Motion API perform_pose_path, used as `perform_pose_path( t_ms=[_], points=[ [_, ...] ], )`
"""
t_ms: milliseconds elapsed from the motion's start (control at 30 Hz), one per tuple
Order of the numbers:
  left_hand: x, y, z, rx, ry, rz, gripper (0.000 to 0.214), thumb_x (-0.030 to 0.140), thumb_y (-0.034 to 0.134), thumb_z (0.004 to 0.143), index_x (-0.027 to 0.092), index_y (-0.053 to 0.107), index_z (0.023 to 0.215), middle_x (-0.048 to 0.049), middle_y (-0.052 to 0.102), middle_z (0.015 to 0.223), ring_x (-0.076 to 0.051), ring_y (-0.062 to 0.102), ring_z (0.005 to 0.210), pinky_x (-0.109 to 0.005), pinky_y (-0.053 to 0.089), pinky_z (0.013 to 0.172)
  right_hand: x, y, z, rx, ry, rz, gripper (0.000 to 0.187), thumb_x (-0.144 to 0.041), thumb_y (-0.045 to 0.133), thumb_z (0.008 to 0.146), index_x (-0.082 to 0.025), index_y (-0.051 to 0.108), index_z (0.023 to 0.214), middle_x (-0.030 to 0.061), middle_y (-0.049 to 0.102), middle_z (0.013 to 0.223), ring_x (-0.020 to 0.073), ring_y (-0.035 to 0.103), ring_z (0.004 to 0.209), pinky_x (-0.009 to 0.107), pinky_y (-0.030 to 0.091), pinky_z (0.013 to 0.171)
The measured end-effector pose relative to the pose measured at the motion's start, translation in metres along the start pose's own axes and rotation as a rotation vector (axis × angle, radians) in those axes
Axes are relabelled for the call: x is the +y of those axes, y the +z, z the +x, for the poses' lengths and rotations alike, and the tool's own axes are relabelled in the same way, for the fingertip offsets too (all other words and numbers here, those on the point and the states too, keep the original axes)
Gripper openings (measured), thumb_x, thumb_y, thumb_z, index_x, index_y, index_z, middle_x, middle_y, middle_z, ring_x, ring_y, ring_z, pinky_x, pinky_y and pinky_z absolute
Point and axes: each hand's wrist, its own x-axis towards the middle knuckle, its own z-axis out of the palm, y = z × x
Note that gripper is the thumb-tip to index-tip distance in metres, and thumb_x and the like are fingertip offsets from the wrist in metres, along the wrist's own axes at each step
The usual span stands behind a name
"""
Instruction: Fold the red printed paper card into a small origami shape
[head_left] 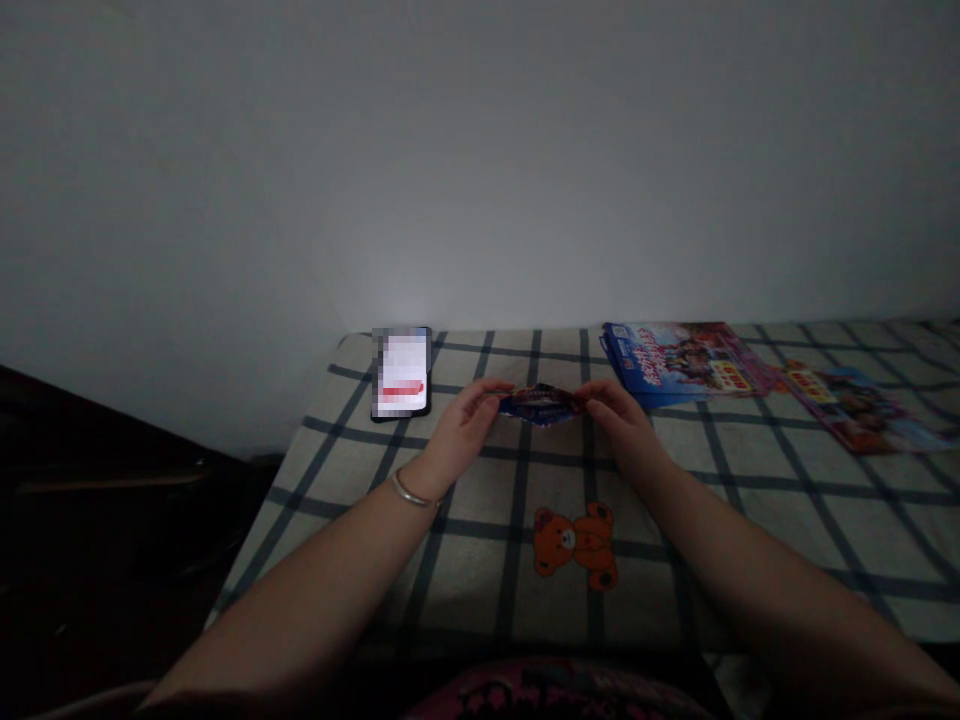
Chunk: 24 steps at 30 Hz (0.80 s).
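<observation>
Between my two hands is a small folded flyer (pixel 538 410), glossy and printed in dark blue and red. Its middle gapes in a diamond shape, and it is held a little above the tablecloth. My left hand (pixel 466 420) pinches its left end between thumb and fingers; a silver bangle circles that wrist. On the opposite end, the thumb and fingers of my right hand (pixel 621 420) are closed in the same way. Behind my right hand lies a stack of colourful flyers (pixel 675 355) with blue and pink print.
A checked tablecloth (pixel 465 560) with a printed orange bear (pixel 576 545) covers the table. A lit phone (pixel 405 372) lies at the back left. Another flyer (pixel 862 405) lies at the right. The wall (pixel 480 160) rises behind; the table's left edge borders a dark area.
</observation>
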Motion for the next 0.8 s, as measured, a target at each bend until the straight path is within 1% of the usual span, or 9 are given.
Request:
perform_pose_path(
  t_ms=[133,267,333,433,633,733,800],
  points=[
    [0.0013,-0.0007,-0.0003,-0.009,-0.042,0.009,0.035,0.043,0.046,0.094,0.016,0.063,0.107,-0.0080,0.070,0.103,-0.020,0.065,0.095,-0.034,0.052,0.086,0.0008,0.0006,0.0004,0.009,0.005,0.032,0.016,-0.039,0.061,0.078,-0.026,0.063,0.087,0.0003,0.070,0.085,0.0219,0.065,0.083,0.039,0.053,0.082],
    [0.0000,-0.0007,-0.0008,-0.001,-0.087,0.017,0.037,0.047,0.048,0.093,0.016,0.066,0.103,-0.0078,0.072,0.103,-0.021,0.066,0.097,-0.035,0.052,0.090,-0.0012,0.0015,0.0005,0.013,0.047,0.054,0.018,-0.037,0.061,0.077,-0.026,0.067,0.090,0.0009,0.073,0.088,0.0225,0.066,0.087,0.040,0.053,0.085],
    [-0.0005,-0.0007,-0.0004,0.007,-0.104,0.015,0.039,0.049,0.048,0.092,0.016,0.066,0.101,-0.0076,0.073,0.098,-0.021,0.067,0.092,-0.035,0.053,0.087,-0.0013,0.0016,0.0005,0.009,0.061,0.066,0.019,-0.035,0.060,0.077,-0.027,0.069,0.091,0.0009,0.074,0.090,0.0227,0.067,0.088,0.040,0.052,0.086],
    [0.0002,-0.0009,0.0005,0.001,-0.110,0.006,0.038,0.047,0.047,0.092,0.016,0.068,0.099,-0.0065,0.074,0.091,-0.021,0.068,0.085,-0.035,0.055,0.083,0.0005,0.0009,0.0009,-0.003,0.048,0.072,0.022,-0.036,0.058,0.077,-0.027,0.071,0.092,0.0012,0.075,0.093,0.0238,0.068,0.092,0.042,0.052,0.088],
    [-0.0019,-0.0018,0.0006,-0.045,-0.162,-0.056,0.039,0.043,0.041,0.096,0.016,0.067,0.102,-0.0060,0.073,0.083,-0.021,0.070,0.084,-0.038,0.053,0.087,0.0036,-0.0011,0.0025,-0.049,0.040,0.072,0.024,-0.041,0.058,0.079,-0.025,0.072,0.090,0.0024,0.076,0.094,0.0255,0.068,0.095,0.045,0.050,0.092],
    [-0.0051,-0.0021,0.0006,-0.053,-0.178,-0.050,0.038,0.043,0.040,0.096,0.017,0.067,0.102,-0.0055,0.073,0.083,-0.020,0.070,0.084,-0.037,0.054,0.086,0.0057,-0.0009,0.0030,-0.049,0.045,0.089,0.021,-0.039,0.058,0.080,-0.025,0.071,0.089,0.0019,0.076,0.094,0.0249,0.068,0.096,0.045,0.050,0.094],
    [-0.0061,-0.0017,0.0010,-0.055,-0.170,-0.028,0.038,0.045,0.040,0.096,0.017,0.066,0.102,-0.0055,0.073,0.084,-0.020,0.069,0.084,-0.036,0.054,0.084,0.0072,-0.0002,0.0032,-0.032,0.035,0.061,0.021,-0.039,0.057,0.081,-0.026,0.070,0.089,0.0017,0.075,0.094,0.0242,0.068,0.095,0.045,0.050,0.094]
  ],
)
